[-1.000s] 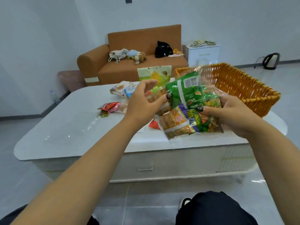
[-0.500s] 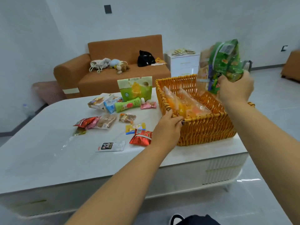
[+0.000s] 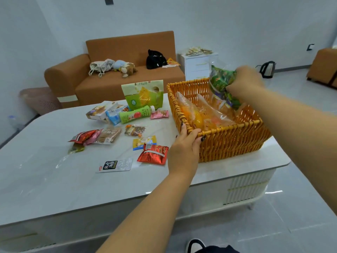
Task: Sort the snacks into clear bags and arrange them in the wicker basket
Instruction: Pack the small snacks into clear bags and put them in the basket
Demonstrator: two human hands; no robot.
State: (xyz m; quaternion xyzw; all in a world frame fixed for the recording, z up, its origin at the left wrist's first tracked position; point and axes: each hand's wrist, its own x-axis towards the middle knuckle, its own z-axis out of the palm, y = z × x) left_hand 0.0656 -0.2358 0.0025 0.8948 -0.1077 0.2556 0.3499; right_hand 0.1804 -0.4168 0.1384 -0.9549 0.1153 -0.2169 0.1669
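— Two clear bags (image 3: 204, 114) of orange-looking snacks already lie inside the wicker basket (image 3: 229, 143), so we judge ourselves partway through. How much do we have left?

— Plenty. On the table (image 3: 54, 179) we count loose packets well apart from the basket: a red packet (image 3: 153, 154) just beside our left wrist, a black-and-white sachet (image 3: 114, 165), a yellow-and-blue packet (image 3: 144, 142), a green bottle (image 3: 135, 115), a tall green pouch (image 3: 142, 94) standing upright, a small box (image 3: 100, 111), and a cluster of red, pink and brown wrappers (image 3: 96, 136). None of these sits in a clear bag as far as we can see.

— And what are our hands doing?

— Our right hand (image 3: 244, 79) has its fingers curled tight around the neck of a clear bag of green snack packets (image 3: 221, 84), which hangs over the far right part of the basket; its lower end looks to touch the contents, though we cannot tell if it rests there.

— And the left?

— Our left hand (image 3: 184, 148) grips the basket's near left corner: fingers hooked over the rim, thumb against the outer weave. We judge it is steadying the basket while the bag goes in
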